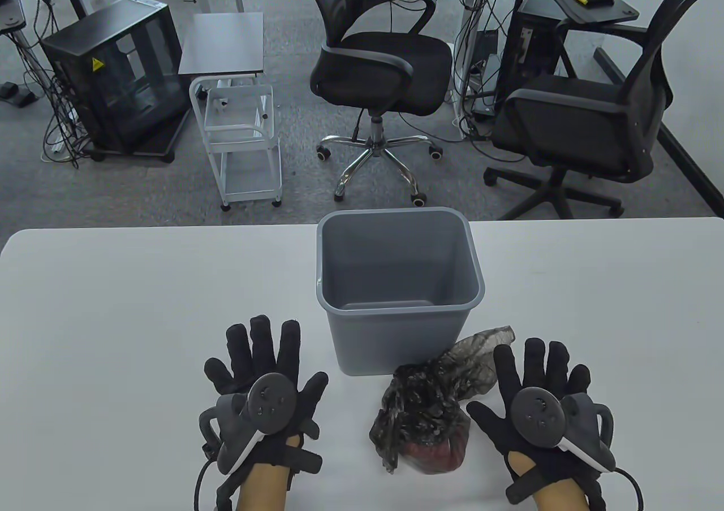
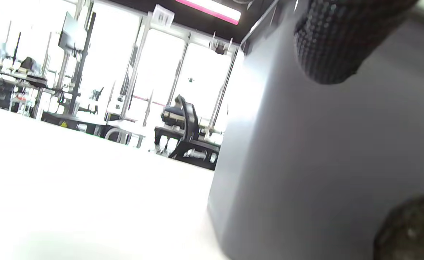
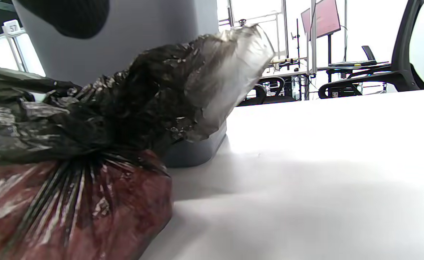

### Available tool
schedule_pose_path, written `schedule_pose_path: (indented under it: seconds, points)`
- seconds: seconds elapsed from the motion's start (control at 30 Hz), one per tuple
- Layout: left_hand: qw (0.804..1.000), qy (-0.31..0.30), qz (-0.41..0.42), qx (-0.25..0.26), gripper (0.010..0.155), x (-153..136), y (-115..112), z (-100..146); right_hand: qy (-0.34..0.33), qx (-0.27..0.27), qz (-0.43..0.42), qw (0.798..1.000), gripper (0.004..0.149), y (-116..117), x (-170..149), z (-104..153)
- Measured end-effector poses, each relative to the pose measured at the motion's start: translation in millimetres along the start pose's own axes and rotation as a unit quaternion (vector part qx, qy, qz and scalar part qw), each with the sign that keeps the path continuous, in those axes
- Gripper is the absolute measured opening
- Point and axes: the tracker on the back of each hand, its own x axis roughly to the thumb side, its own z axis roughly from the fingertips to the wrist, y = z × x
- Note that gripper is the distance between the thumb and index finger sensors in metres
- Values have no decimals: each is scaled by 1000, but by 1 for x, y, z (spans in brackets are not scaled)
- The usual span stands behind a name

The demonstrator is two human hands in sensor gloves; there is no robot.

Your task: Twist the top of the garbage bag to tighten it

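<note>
A dark translucent garbage bag (image 1: pixel 430 415) with something red inside sits on the white table (image 1: pixel 113 319) in front of the grey bin (image 1: pixel 396 285). Its top is gathered into a twisted neck above the red bulge, and the loose end flares up and to the right (image 3: pixel 204 83). My left hand (image 1: pixel 266 364) lies flat on the table, fingers spread, left of the bag and apart from it. My right hand (image 1: pixel 537 375) lies flat with fingers spread just right of the bag, holding nothing. A corner of the bag shows in the left wrist view (image 2: pixel 414 231).
The empty grey bin stands upright at the table's middle, close behind the bag and between the hands; it fills the left wrist view (image 2: pixel 323 151). Office chairs (image 1: pixel 384 70) and a white trolley (image 1: pixel 243 138) stand on the floor beyond the table's far edge.
</note>
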Motion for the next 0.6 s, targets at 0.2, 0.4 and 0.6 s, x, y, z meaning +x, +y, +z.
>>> schedule_pose_path:
  seconds: [0.2,0.4,0.6]
  points:
    - [1000,-6,15,-15,92,2,-3,0,-5,6,-20,1000,92,2,2,-2]
    - [999,-6,31,-16,90,2,-4,1,-4,11,-32,999,90,5,2,-4]
    - [999,-3,40,-24,89,2,-7,1,3,30,-54,998,89,10,-2,-4]
